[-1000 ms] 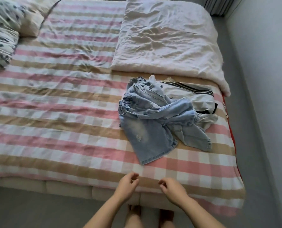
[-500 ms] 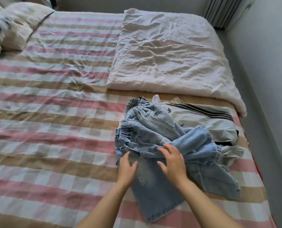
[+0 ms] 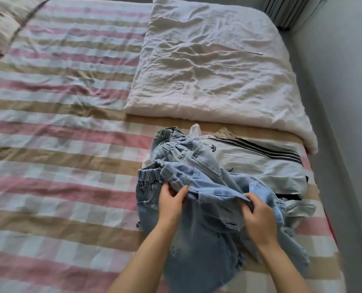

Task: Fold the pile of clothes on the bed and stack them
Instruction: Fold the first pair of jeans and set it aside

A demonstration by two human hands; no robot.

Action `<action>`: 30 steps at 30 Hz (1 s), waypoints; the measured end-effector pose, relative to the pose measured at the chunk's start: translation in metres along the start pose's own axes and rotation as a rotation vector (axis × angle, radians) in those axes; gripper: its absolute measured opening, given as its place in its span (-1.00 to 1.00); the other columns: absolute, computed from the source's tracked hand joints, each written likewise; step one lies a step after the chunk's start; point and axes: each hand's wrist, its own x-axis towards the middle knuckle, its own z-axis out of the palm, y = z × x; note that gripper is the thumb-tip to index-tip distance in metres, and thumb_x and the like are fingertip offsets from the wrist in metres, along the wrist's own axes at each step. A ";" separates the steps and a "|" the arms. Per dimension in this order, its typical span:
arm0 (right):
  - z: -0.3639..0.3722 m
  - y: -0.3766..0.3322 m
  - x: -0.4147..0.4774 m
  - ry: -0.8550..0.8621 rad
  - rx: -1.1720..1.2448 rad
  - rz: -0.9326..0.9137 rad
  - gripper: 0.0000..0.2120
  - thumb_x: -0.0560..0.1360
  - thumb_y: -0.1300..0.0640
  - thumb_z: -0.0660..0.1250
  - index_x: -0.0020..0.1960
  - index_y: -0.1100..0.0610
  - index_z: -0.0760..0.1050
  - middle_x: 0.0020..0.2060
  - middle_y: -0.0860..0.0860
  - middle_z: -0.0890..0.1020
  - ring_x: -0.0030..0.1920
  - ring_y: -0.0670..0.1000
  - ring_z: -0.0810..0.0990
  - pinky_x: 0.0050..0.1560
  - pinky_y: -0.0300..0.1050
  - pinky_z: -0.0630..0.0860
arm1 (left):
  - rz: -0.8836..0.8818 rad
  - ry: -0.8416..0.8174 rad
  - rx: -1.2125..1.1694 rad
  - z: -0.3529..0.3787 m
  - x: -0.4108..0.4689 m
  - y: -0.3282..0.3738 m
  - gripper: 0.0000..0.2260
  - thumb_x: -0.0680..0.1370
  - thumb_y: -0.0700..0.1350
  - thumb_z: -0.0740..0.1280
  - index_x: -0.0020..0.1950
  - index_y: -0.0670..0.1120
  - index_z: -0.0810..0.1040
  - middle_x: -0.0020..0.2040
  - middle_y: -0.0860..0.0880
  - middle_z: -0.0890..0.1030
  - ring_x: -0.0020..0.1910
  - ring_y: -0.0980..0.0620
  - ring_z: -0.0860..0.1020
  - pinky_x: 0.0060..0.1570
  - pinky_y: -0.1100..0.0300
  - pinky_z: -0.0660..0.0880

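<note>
A pile of clothes lies on the right part of the striped bed (image 3: 49,166). On top are light blue denim garments (image 3: 197,172), crumpled, with elastic waistbands showing at the left. Under them at the back right lies a white garment with dark stripes (image 3: 260,159). My left hand (image 3: 171,201) pinches a fold of the top denim piece at its left side. My right hand (image 3: 258,216) grips the same denim edge further right. Both hands lie over the lower denim (image 3: 197,261), which spreads toward me.
A folded white quilt (image 3: 214,66) covers the far right of the bed, just behind the pile. A pillow (image 3: 0,24) sits at the far left corner. A grey wall (image 3: 349,102) runs close along the right side of the bed.
My hands came from the near edge of the bed up onto the pile and took hold of the top denim piece. The camera moved closer to the clothes.
</note>
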 end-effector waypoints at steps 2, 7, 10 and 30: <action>-0.011 0.003 0.012 0.078 0.006 0.061 -0.88 0.49 0.17 0.32 -0.16 -0.03 0.49 -0.35 -0.13 0.57 -0.31 -0.08 0.52 -0.31 -0.29 0.31 | 0.039 -0.141 0.086 0.017 0.005 0.013 -0.80 0.51 -0.20 0.34 0.10 0.01 0.51 0.13 -0.04 0.60 0.11 0.00 0.56 0.15 0.05 0.49; -0.007 0.008 0.043 -0.065 -0.048 0.235 -0.80 0.51 0.19 0.28 0.13 0.13 0.52 -0.01 0.09 0.63 0.02 0.11 0.56 -0.03 -0.03 0.46 | 0.079 -0.251 0.331 0.020 0.029 0.021 -0.52 0.55 -0.26 0.27 0.46 -0.12 0.24 0.19 -0.03 0.49 0.17 0.06 0.46 0.20 0.21 0.38; -0.003 -0.002 0.048 -0.150 -0.127 0.165 -0.71 0.51 0.12 0.31 0.22 0.11 0.48 0.13 0.03 0.58 0.16 0.06 0.52 0.13 -0.01 0.44 | 0.300 -0.079 0.493 0.005 0.040 0.028 -0.67 0.49 -0.33 0.31 0.26 -0.21 0.45 0.03 -0.07 0.56 0.00 0.01 0.52 0.16 0.02 0.46; 0.011 -0.124 0.030 -0.427 0.421 -0.138 -0.80 0.36 0.23 0.48 -0.06 0.06 0.57 -0.23 -0.08 0.60 -0.25 -0.25 0.53 -0.21 -0.44 0.41 | 0.672 -0.384 0.673 -0.036 -0.010 0.103 -0.67 0.30 -0.32 0.50 -0.24 0.05 0.44 -0.33 0.17 0.49 -0.36 0.30 0.43 -0.30 0.37 0.36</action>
